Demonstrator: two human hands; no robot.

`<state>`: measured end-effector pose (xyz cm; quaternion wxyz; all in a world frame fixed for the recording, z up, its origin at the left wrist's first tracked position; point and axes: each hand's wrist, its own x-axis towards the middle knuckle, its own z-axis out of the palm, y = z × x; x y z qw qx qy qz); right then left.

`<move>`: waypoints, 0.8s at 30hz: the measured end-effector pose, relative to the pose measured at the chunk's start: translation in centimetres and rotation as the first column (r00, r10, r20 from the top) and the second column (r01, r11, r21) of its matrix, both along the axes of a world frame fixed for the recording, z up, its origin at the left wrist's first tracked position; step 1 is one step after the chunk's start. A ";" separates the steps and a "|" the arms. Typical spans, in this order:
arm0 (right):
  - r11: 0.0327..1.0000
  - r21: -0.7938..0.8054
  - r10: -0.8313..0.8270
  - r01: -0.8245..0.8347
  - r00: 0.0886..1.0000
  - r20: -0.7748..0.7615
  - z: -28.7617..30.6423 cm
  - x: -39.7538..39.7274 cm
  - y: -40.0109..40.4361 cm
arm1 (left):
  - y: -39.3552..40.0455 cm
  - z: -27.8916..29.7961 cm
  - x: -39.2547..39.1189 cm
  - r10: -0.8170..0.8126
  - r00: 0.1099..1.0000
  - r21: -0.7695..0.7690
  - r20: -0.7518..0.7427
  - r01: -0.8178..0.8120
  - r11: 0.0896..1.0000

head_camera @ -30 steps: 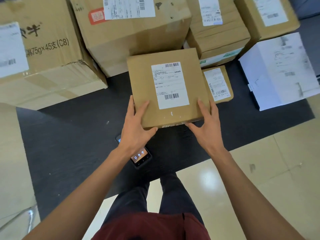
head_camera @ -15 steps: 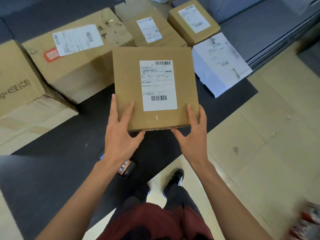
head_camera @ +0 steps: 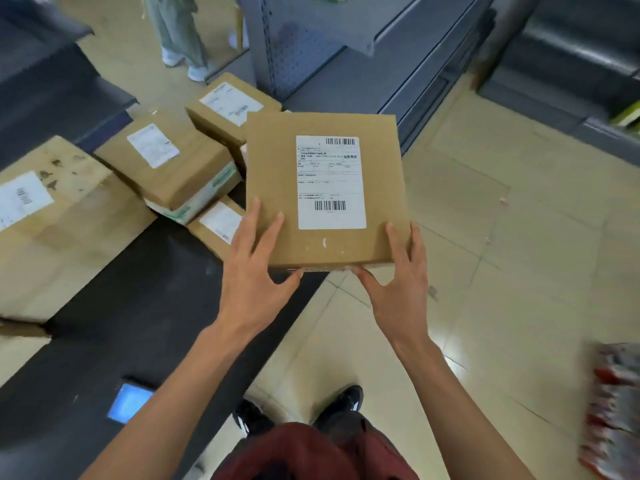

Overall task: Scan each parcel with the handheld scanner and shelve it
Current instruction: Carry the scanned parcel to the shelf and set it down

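Observation:
I hold a flat brown cardboard parcel in the air, its white barcode label facing up. My left hand grips its near left corner, fingers on top and thumb under the front edge. My right hand grips the near right corner the same way. The handheld scanner lies screen-up on the black mat at the lower left, partly behind my left forearm.
Several labelled cardboard boxes lie on and beside the mat at the left. A grey metal shelf unit stands ahead, another dark shelf at the right. Another person's legs stand at the top. Red-and-white packets blur at the right edge.
I have lifted the parcel off the mat and swung it to the right, towards the grey shelf. The view turned with it, and the scanner stayed on the mat.

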<state>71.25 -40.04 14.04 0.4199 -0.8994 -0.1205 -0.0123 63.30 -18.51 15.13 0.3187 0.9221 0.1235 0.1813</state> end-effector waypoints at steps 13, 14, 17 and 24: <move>0.978 0.086 -0.199 0.190 0.973 0.115 2.9 8.6 -15.7 | -14.8 4.2 12.4 -0.191 0.981 0.033 0.036 0.190 0.981; 0.976 0.087 -0.211 0.202 0.970 0.121 2.9 9.4 -16.3 | -15.3 4.3 13.4 -0.205 0.978 0.042 0.038 0.204 0.978; 0.971 0.086 -0.233 0.223 0.964 0.128 3.1 11.9 -17.6 | -16.5 4.7 16.6 -0.230 0.973 0.046 0.036 0.228 0.973; 0.965 0.080 -0.257 0.248 0.956 0.143 3.0 21.0 -19.0 | -17.7 4.0 26.2 -0.257 0.962 0.025 0.091 0.256 0.966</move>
